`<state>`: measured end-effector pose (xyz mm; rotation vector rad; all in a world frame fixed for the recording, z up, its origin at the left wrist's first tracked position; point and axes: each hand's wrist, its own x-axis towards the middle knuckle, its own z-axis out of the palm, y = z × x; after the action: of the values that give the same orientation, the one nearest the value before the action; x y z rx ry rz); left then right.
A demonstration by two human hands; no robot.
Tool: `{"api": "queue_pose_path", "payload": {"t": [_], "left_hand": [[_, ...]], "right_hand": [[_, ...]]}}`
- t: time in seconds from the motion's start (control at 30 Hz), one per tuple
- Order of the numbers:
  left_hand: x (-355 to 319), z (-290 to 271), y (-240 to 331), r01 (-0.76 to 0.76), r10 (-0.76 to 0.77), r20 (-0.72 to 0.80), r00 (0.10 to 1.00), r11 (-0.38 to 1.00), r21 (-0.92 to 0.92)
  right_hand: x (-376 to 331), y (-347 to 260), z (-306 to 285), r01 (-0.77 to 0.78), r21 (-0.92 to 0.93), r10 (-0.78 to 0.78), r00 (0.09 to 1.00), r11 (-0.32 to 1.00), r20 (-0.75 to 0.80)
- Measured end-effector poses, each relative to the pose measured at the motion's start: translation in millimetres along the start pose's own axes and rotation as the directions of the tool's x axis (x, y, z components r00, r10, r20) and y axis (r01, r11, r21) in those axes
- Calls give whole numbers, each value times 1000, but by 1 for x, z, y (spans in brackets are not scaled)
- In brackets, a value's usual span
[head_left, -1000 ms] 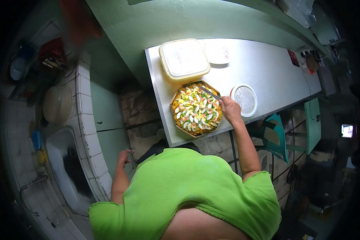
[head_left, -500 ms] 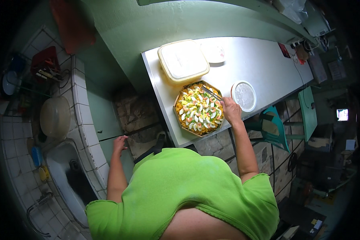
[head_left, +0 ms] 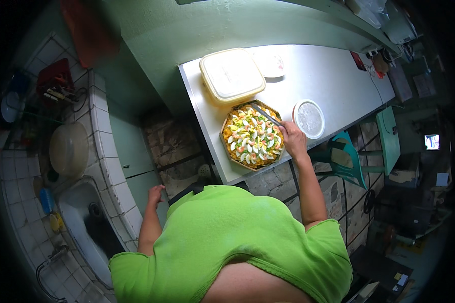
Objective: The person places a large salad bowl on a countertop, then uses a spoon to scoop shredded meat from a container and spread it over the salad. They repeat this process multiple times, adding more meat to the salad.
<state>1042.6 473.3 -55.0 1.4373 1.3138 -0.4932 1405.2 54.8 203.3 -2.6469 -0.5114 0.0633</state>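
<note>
My right hand (head_left: pixel 294 140) is closed around the end of metal tongs (head_left: pixel 266 114), reaching over the tray from its right side. The tips of the tongs lie at the far edge of a noodle dish (head_left: pixel 253 137), topped with egg slices, shrimp-like pink pieces and chopped greens. It fills an octagonal tray (head_left: pixel 222 138) near the table's left end. Away from the table, my left hand (head_left: pixel 156 193) hangs low at my left side, empty, its fingers loosely bent and partly apart.
On the white table (head_left: pixel 338 83) stand a large lidded tub (head_left: pixel 232 76), a white dish (head_left: pixel 271 65) and a round lidded container (head_left: pixel 309 119). A green plastic chair (head_left: pixel 351 161) is beyond the table's right edge. Left of me are a tiled counter (head_left: pixel 111 151) and a sink (head_left: pixel 78 202).
The tongs have shifted slightly toward the far left edge of the dish, and their arms look closer together. My left hand has dropped a little, and its fingers are more bent.
</note>
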Motion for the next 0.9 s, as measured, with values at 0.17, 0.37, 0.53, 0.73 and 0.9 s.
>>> {"api": "queue_pose_path", "payload": {"t": [0.17,0.37,0.53,0.73,0.9], "left_hand": [[-9,-42,134,-454,432,-243,868,890,-41],[-71,9,368,-931,958,-45,282,262,-255],[-97,125,422,-911,908,418,39,-140,388],[-90,173,446,-644,723,664,191,-417,641],[-108,164,458,-610,642,764,61,-582,538]], "right_hand": [[-34,-59,53,131,500,-218,969,856,118],[-54,-118,123,332,4,-316,892,943,323],[-53,-78,80,166,134,-198,938,977,284],[-65,-20,10,-151,333,124,987,931,101],[-59,9,-18,-174,512,252,964,841,-87]]}}
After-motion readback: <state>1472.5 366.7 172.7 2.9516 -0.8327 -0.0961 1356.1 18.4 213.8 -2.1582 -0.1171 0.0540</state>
